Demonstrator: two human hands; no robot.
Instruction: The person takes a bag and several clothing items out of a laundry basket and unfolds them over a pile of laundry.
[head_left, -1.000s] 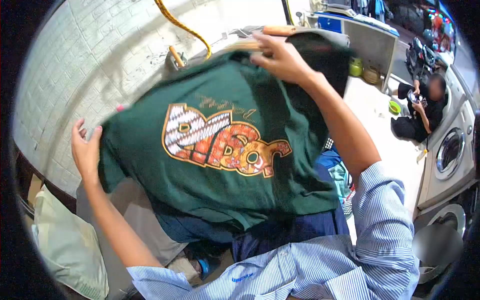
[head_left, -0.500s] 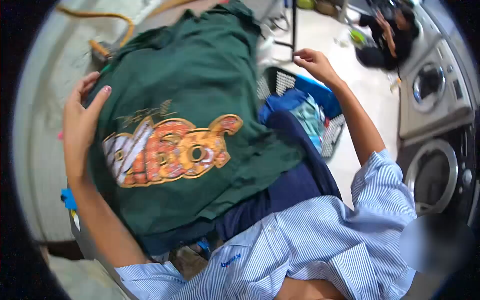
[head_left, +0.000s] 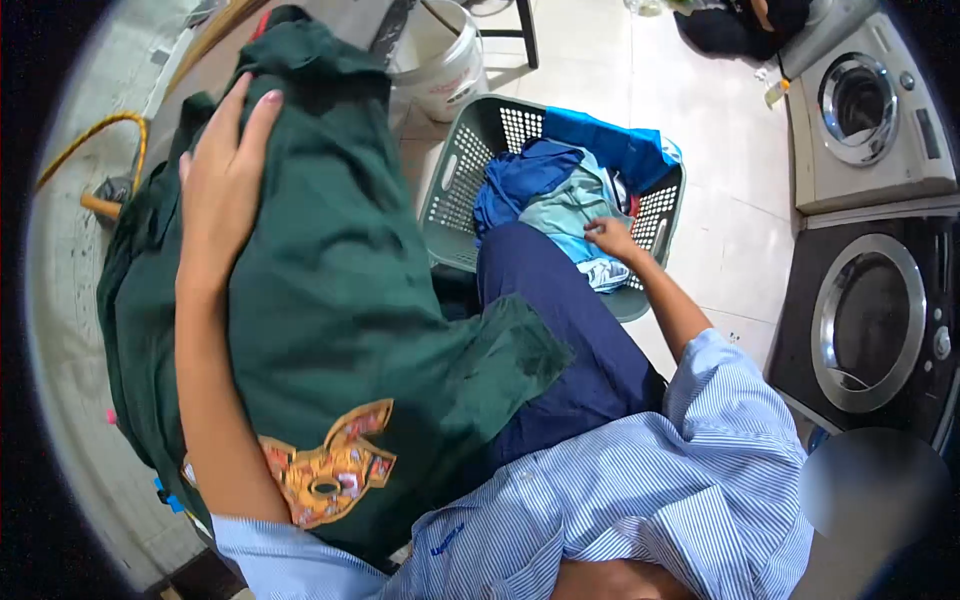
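Note:
A dark green shirt (head_left: 330,240) with a patterned animal patch (head_left: 335,475) lies spread in front of me and over part of my lap. My left hand (head_left: 225,150) rests flat on its far part, fingers stretched and slightly apart. Over at the right, my right hand (head_left: 610,238) is at the light blue clothes (head_left: 575,205) in the laundry basket (head_left: 455,185). Its fingers are loosely bent, and nothing shows gripped in them. Darker blue cloth (head_left: 525,185) lies beside them in the basket.
A white bucket (head_left: 440,70) stands beyond the basket. Two front-loading machines, one white (head_left: 870,120) and one black (head_left: 870,310), are stacked on the right. A yellow cord (head_left: 110,120) lies at the left. Part of a person in dark clothes (head_left: 735,30) shows at the top right.
My right hand has moved from the air down to the clothes in the basket. My left hand has shifted from the shirt's left edge onto its far part, and the shirt's patch sits nearer me.

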